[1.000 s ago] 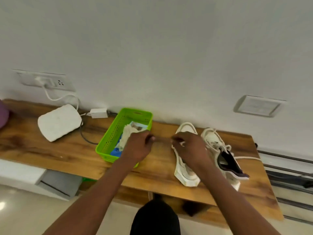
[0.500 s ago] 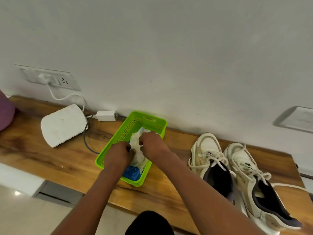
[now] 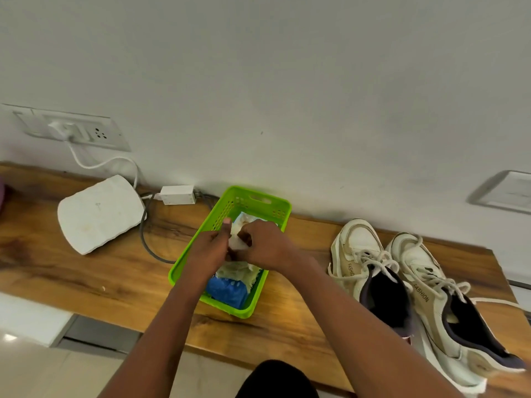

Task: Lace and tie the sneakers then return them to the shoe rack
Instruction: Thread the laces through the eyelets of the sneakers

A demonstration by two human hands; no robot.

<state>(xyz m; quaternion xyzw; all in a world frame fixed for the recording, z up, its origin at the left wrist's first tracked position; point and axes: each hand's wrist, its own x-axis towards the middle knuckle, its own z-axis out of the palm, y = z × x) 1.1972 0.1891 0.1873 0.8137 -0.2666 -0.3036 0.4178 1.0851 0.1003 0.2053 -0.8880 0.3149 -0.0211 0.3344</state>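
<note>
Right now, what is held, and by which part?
The left hand and right hand pinch a white cloth-like piece above the green plastic basket; the part is hidden.

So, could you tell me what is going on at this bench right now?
A person has both hands inside the green basket on the wooden bench. The left hand and right hand hold a small white piece above white cloth and something blue. The sneakers lie to the right, untouched, laces loose.
</note>
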